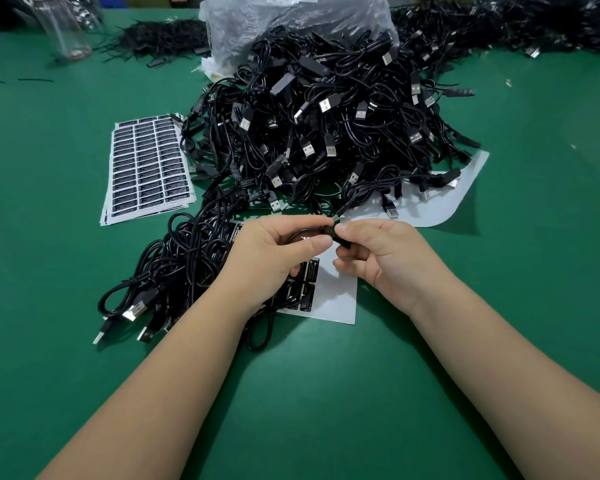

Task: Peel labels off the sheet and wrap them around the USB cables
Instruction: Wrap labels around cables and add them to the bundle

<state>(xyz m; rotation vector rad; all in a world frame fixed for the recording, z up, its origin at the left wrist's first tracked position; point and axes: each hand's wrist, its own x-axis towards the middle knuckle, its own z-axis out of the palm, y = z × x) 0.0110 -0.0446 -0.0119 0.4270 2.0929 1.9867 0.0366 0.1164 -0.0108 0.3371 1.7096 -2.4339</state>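
Pinching one black cable (329,233) between both hands, we seem to be in the middle of the wrapping step. Our left hand (278,251) curls its thumb and fingers round the cord, and our right hand (371,251) nips the same cord just beside it, thumb against forefinger. A label looks to be folded on the cord between the two grips, though it is too small to say for sure. The working label sheet (336,296) lies on the table right beneath our hands, mostly bare backing with a few black labels (310,271) left near our left wrist.

We judge the next move calls for pressing the label ends flat together, then setting this cable with the bundle of cables (184,258) at our left, some of which carry labels.

A large heap of USB cables (326,133) sits beyond our hands, spilling from a clear plastic bag (291,22). A stack of full label sheets (148,164) lies to its left. All of it rests on a green table (326,393), with a clear bottle (63,29) far left and more dark cable heaps along the back edge.
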